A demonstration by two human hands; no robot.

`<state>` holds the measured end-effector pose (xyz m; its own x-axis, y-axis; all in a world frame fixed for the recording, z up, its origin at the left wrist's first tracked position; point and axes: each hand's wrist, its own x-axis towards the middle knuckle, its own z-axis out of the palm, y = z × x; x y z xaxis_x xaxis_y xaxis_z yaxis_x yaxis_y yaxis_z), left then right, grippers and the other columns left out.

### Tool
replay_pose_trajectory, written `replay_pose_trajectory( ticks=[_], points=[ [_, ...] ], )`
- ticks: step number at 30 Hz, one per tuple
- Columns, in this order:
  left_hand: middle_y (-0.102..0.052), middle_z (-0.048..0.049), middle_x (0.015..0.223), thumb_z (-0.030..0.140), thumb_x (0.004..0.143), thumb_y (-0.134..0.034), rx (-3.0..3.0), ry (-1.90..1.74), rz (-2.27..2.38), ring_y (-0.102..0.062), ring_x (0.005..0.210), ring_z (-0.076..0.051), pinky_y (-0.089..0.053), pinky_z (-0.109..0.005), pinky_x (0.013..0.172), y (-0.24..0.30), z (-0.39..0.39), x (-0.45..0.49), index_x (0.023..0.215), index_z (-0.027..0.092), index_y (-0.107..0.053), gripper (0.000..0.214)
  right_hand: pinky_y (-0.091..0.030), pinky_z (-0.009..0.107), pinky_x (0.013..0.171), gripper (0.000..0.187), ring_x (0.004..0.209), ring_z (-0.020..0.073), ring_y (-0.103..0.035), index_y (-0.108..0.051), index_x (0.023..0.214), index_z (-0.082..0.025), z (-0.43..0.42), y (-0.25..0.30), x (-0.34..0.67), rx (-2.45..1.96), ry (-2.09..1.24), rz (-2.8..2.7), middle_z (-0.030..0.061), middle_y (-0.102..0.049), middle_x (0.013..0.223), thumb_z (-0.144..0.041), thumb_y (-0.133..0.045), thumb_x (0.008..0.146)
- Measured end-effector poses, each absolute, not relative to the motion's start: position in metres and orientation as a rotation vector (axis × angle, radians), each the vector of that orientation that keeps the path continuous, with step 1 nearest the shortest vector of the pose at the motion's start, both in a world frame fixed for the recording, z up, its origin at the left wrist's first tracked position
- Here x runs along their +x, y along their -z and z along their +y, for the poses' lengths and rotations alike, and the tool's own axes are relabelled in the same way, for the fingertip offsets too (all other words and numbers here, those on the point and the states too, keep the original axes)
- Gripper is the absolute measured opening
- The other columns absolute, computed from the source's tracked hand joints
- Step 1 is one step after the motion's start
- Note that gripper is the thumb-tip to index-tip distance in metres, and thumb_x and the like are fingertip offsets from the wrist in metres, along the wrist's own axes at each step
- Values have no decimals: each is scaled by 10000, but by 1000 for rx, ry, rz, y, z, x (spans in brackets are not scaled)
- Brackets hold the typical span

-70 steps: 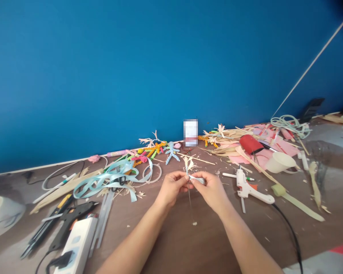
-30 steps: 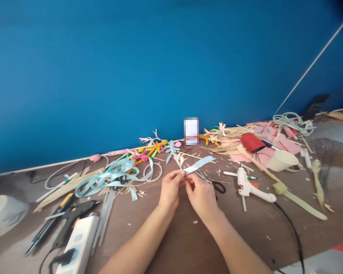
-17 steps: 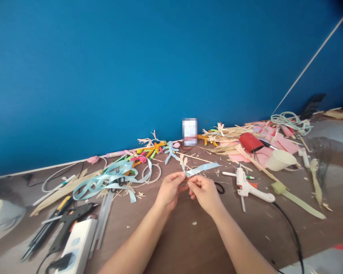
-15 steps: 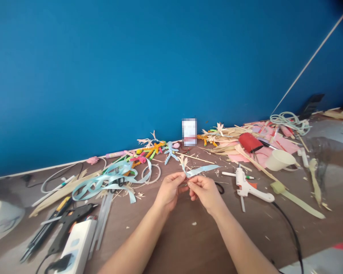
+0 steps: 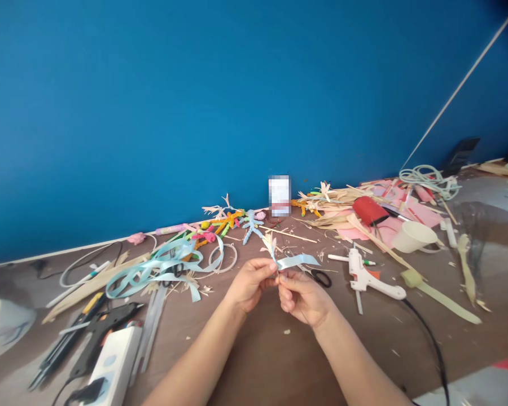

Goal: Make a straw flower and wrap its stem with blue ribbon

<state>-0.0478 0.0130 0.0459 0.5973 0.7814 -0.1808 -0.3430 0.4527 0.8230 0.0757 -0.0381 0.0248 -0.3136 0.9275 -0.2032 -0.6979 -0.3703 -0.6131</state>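
Note:
My left hand [image 5: 249,281] and my right hand [image 5: 301,296] meet above the middle of the brown table [image 5: 254,349], fingertips pinched together. Between them they hold a small straw flower [image 5: 270,244] on a thin stem, with a short light blue ribbon strip [image 5: 297,261] sticking out to the right from the pinch. Both hands are closed on this piece. Black-handled scissors [image 5: 319,277] lie just beyond my right hand.
A white glue gun [image 5: 366,277] with a black cord lies right of my hands. A heap of light blue ribbon [image 5: 165,264], a black glue gun [image 5: 99,330] and a white power strip [image 5: 114,363] sit left. Straw scraps, a red cup [image 5: 369,210] and a white cup [image 5: 412,237] lie behind.
The hands stayed together at the table's middle. The blue ribbon strip, first bunched in my right fingers, stretched out to the right, and now it has dropped lower and shorter as my right hand turned.

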Motion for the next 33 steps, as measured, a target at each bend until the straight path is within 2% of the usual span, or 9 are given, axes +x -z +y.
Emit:
replay_pose_trajectory(
  ticks=[6,12,16,20,24,27,33],
  points=[
    [-555,0,515,237,588,-712,813,-778,606,-484,475,-68,-381,-197,514,-46,10,-45,586,103,-614,166,-322,161,350,180,318,47,-429,-556,690,-138,-42,-28,74,-695,-1870,-538,-64,-505,410,-265,-677,647],
    [-529,12,537,258,594,-694,876,-874,764,-460,499,-68,-368,-195,510,-44,4,-37,588,117,-602,168,-388,192,420,220,397,79,-514,-542,706,-136,-51,-36,77,-1092,-1552,-792,-29,-568,488,-345,-609,704],
    [-521,13,535,275,604,-677,1002,-961,868,-443,507,-77,-355,-199,499,-44,-2,-31,582,129,-616,160,-412,203,453,244,458,105,-562,-535,780,-145,-57,-37,78,-1296,-1344,-857,-14,-597,527,-354,-619,686],
    [-530,8,533,254,594,-678,1077,-1044,932,-435,511,-84,-341,-205,498,-48,-8,-24,559,133,-622,138,-443,229,460,241,462,118,-559,-566,740,-147,-59,-36,79,-1362,-1169,-906,5,-596,543,-377,-613,688],
    [-532,10,521,249,608,-671,1076,-1032,935,-425,496,-79,-335,-207,503,-50,-12,-19,571,132,-630,130,-444,232,468,217,454,113,-534,-579,750,-161,-64,-37,80,-1372,-1007,-1048,-9,-558,523,-371,-526,766],
    [-542,2,544,278,626,-665,1027,-968,889,-435,512,-80,-338,-203,505,-46,-13,-17,598,125,-637,158,-420,223,459,210,437,104,-514,-565,735,-162,-66,-36,82,-1351,-1013,-1069,-17,-536,504,-352,-497,792],
    [-536,-10,574,317,654,-650,878,-869,767,-448,524,-78,-336,-198,507,-34,-13,-13,625,111,-630,209,-365,200,433,222,390,76,-465,-545,681,-151,-65,-28,91,-1212,-1250,-872,-38,-514,466,-357,-546,762]
  ],
)
